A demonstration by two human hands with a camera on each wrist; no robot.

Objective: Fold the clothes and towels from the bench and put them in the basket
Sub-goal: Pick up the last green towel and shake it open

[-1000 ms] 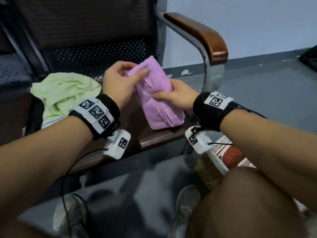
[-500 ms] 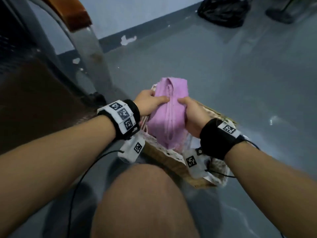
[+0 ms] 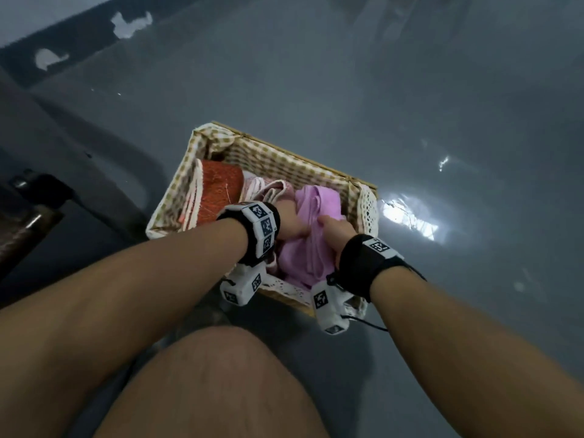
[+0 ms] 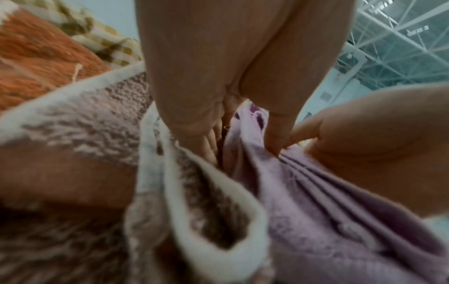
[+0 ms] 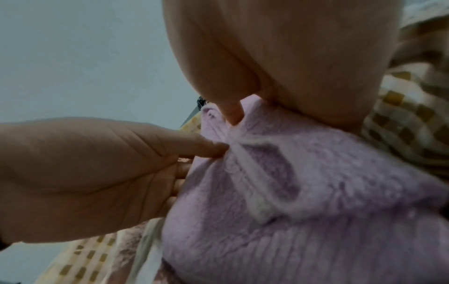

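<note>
A: Where does the purple towel (image 3: 311, 245) sit in relation to the hands?

B: Right between them, at the centre of the head view. The left hand (image 3: 292, 222) presses in from its left side, the right hand (image 3: 338, 230) from its right. The thumbs lie on the top edges and the fingers go down the sides, so both hands are clamped on it. The wrist views show the same pinch.

A: And its long axis?

B: It runs from lower centre toward upper right, parallel to the short walls of the basket (image 3: 286, 159). The folded edges face up. Neither hand is nearer; they flank it evenly.

A: So it's inside already?

B: It's in the right-hand end of the basket, close to the lace-trimmed wall. I judge it nearly seated, so what remains is letting go and drawing both hands straight up.

A: What else is in there?

B: An orange towel (image 3: 218, 188) stands folded at the left end. A pink towel with white trim (image 3: 268, 188) sits in the middle, touching the purple one. The checked lining (image 3: 177, 197) covers the walls
</note>
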